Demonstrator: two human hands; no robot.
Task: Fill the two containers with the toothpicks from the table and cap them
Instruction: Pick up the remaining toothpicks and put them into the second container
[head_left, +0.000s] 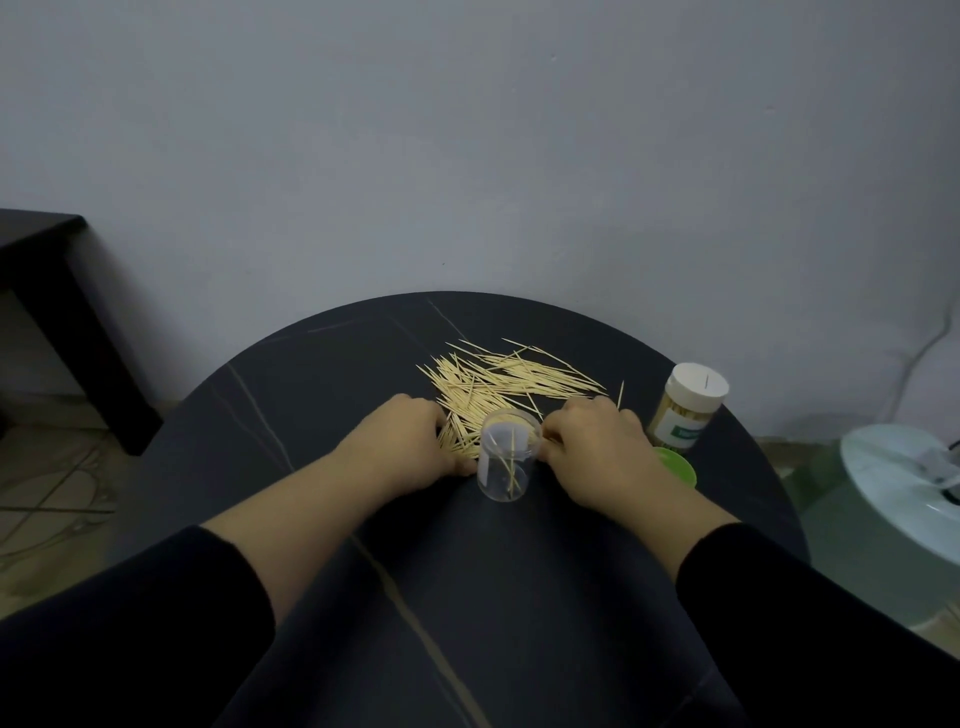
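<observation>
A pile of loose toothpicks (498, 379) lies on the round dark table (363, 545). In front of it stands a clear open container (506, 457) with a few toothpicks inside. My left hand (410, 441) rests on the near left edge of the pile, fingers curled down onto toothpicks. My right hand (597, 447) sits just right of the container, fingertips pinching toothpicks near its rim. A second container (685, 408), full and closed with a white cap, stands at the right. A green cap (675, 465) lies beside my right hand, partly hidden.
A dark side table (62, 312) stands on the floor at the left. A white round object (904, 483) sits low at the right, beyond the table edge. A grey wall (467, 156) rises close behind the table.
</observation>
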